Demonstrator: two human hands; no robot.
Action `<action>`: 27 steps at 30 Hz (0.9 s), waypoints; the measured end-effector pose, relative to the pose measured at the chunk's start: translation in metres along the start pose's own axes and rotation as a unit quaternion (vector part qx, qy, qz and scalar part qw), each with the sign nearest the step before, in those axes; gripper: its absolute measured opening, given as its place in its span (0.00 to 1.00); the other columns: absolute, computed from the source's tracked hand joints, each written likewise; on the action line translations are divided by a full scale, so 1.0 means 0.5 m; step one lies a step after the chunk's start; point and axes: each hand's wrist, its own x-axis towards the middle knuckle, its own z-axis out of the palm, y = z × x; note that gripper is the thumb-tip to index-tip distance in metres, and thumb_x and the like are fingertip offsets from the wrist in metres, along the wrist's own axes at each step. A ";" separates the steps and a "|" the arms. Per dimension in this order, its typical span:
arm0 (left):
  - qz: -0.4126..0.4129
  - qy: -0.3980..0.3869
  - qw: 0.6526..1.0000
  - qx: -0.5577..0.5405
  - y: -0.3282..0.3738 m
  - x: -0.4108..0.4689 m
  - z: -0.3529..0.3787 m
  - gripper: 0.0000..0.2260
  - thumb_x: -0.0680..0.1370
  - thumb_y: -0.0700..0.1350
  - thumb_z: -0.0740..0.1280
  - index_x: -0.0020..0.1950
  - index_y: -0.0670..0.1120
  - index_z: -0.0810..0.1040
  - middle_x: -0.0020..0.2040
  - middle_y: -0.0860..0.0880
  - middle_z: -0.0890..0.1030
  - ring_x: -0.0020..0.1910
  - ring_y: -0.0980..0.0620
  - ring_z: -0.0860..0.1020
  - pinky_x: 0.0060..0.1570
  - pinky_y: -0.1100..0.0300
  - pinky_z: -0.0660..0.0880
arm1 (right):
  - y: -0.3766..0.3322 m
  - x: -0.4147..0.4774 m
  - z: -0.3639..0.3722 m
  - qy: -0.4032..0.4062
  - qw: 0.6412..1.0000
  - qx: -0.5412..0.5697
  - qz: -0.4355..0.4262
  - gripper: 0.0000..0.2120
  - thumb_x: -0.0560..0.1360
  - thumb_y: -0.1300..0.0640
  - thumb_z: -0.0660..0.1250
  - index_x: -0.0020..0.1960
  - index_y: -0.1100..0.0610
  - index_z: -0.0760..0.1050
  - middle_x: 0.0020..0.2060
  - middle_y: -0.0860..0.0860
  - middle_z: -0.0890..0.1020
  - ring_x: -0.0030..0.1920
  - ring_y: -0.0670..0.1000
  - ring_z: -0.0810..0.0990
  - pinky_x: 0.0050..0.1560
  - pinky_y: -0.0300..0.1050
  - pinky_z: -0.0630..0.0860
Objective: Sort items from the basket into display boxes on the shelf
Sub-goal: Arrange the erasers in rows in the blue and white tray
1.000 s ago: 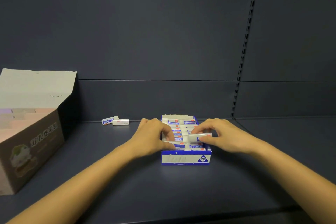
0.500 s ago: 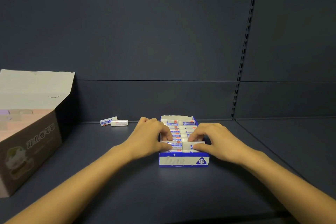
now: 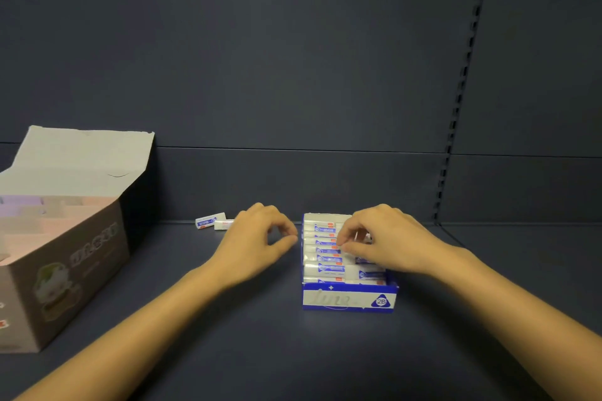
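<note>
Display box (image 3: 348,301), blue and white, stands on the shelf (image 3: 293,352) at 6 o'clock, packed with erasers (image 3: 324,267). Your right hand (image 3: 387,241) curls over the right row, fingertips down; whether they pinch one cannot be told. Your left hand (image 3: 257,244), at the box's 9 o'clock, is loosely curled and holds nothing. Two loose erasers (image 3: 210,221) lie at 10 o'clock. They are probably light, firm and smooth-sleeved, so pinch across the long sides.

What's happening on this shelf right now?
A person is arranging erasers in a blue display box. The right hand is over the box, fingertips among them; the left hand hovers empty beside it. Two loose erasers lie near the back wall, and an open cardboard box stands at left.
</note>
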 end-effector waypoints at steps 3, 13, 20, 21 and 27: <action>-0.059 0.033 0.997 0.027 -0.058 -0.012 -0.025 0.04 0.75 0.45 0.67 0.45 0.49 0.81 0.43 0.56 0.78 0.45 0.54 0.72 0.50 0.58 0.70 | -0.031 0.037 0.002 0.007 1.000 0.007 -0.018 0.07 0.77 0.51 0.64 0.52 0.47 0.79 0.52 0.42 0.81 0.50 0.43 0.78 0.47 0.39 0.74; -0.180 0.054 0.977 0.096 -0.197 -0.080 -0.079 0.05 0.76 0.44 0.65 0.50 0.48 0.80 0.43 0.54 0.74 0.45 0.52 0.70 0.48 0.57 0.71 | -0.142 0.162 0.039 -0.054 0.996 -0.021 -0.069 0.11 0.78 0.55 0.61 0.55 0.47 0.79 0.55 0.47 0.81 0.56 0.50 0.77 0.53 0.44 0.72; -0.201 0.028 0.971 0.127 -0.232 -0.079 -0.076 0.12 0.78 0.44 0.61 0.61 0.48 0.73 0.56 0.50 0.73 0.58 0.51 0.71 0.53 0.59 0.69 | -0.192 0.292 0.084 -0.105 0.991 -0.050 -0.071 0.14 0.78 0.58 0.60 0.61 0.52 0.76 0.62 0.52 0.76 0.60 0.57 0.75 0.57 0.48 0.72; -0.203 0.030 0.970 0.127 -0.237 -0.078 -0.077 0.12 0.78 0.44 0.61 0.61 0.48 0.73 0.56 0.50 0.73 0.58 0.51 0.71 0.53 0.60 0.68 | -0.197 0.307 0.087 -0.105 0.991 -0.052 -0.071 0.14 0.78 0.59 0.60 0.63 0.52 0.75 0.62 0.53 0.76 0.61 0.57 0.75 0.57 0.48 0.72; -0.201 0.050 0.972 0.111 -0.248 -0.073 -0.079 0.12 0.78 0.43 0.61 0.61 0.48 0.73 0.57 0.50 0.73 0.59 0.51 0.71 0.55 0.58 0.70 | -0.214 0.369 0.125 -0.134 0.987 -0.068 -0.064 0.14 0.78 0.55 0.61 0.63 0.55 0.73 0.62 0.55 0.75 0.59 0.58 0.75 0.53 0.47 0.71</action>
